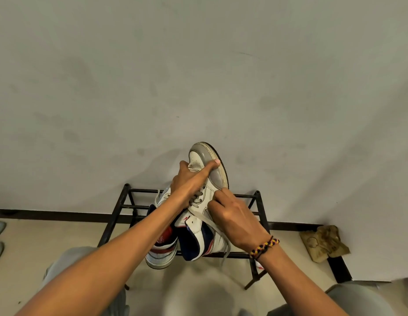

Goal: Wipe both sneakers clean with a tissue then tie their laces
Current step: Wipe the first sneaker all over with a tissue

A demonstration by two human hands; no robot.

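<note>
— Biggest first?
— Black metal bar shoe rack point(251, 197) against the wall. Held above it, toe up: white leather sneaker with grey toe cap point(208, 176). Second matching sneaker point(162, 249) lying on the rack behind.
— Left hand point(187, 183)?
— Wrapped over the laces, forefinger stretched along the toe cap.
— Right hand point(235, 215)?
— Fingers curled, pressing the sneaker's side; anything pinched underneath, cannot tell. Loose grey lace point(212, 224) trailing below.

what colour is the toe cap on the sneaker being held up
Grey, on the toe cap of the mostly white sneaker; the head view shows it.
</note>
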